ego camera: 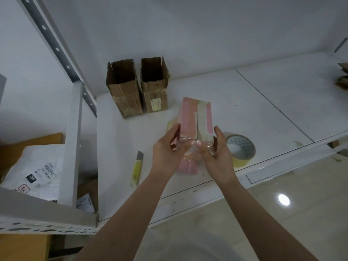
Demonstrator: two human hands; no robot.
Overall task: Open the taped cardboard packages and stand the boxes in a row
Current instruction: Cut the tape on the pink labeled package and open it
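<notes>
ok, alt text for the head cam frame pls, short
Two bare hands, left hand and right hand, hold a pink taped package over a white shelf. Behind it two opened brown boxes stand side by side; a yellow utility knife lies left of the hands, a tape roll right.

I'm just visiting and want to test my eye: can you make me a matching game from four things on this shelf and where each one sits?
Things:
1. pink package
2. tape roll
3. yellow cutter
4. open brown boxes

Places:
A. standing side by side at the back
B. lying left of the hands
C. held between both hands
D. lying right of the hands

Pairs: 1-C, 2-D, 3-B, 4-A
</notes>
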